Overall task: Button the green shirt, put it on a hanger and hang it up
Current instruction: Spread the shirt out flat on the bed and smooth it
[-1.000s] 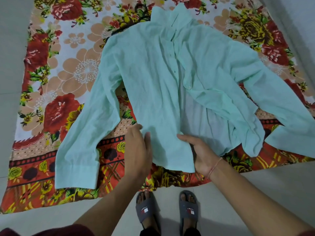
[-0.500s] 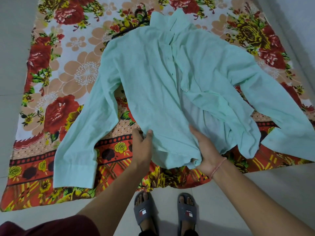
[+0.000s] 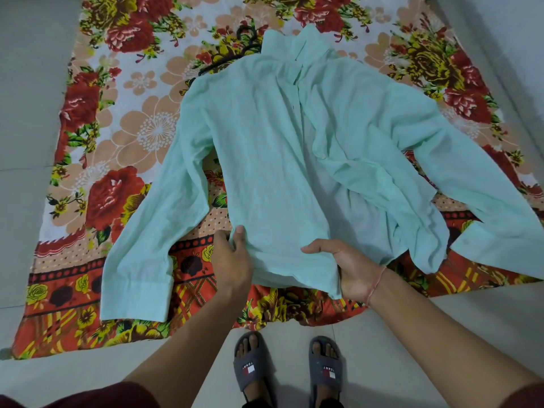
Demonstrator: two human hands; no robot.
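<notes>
The pale green shirt [image 3: 282,160] lies face up on a floral cloth, collar at the far end, sleeves spread to both sides. Its front is open below the chest, and the right panel is folded aside in wrinkles. My left hand [image 3: 232,260] pinches the bottom hem of the left panel at its left corner, thumb on top. My right hand [image 3: 353,269] grips the same hem at its right corner, thumb over the fabric. A black hanger [image 3: 244,45] lies partly hidden under the shirt's left shoulder, only its hook and one arm showing.
The floral cloth [image 3: 123,136] covers a pale tiled floor [image 3: 29,98]. My two feet in grey slippers [image 3: 288,369] stand on the tiles at the cloth's near edge. A wall rises along the right side.
Both hands have closed on the bottom hem of the left panel and lifted it slightly. The right hand slid from the panel's inner edge down to the hem corner.
</notes>
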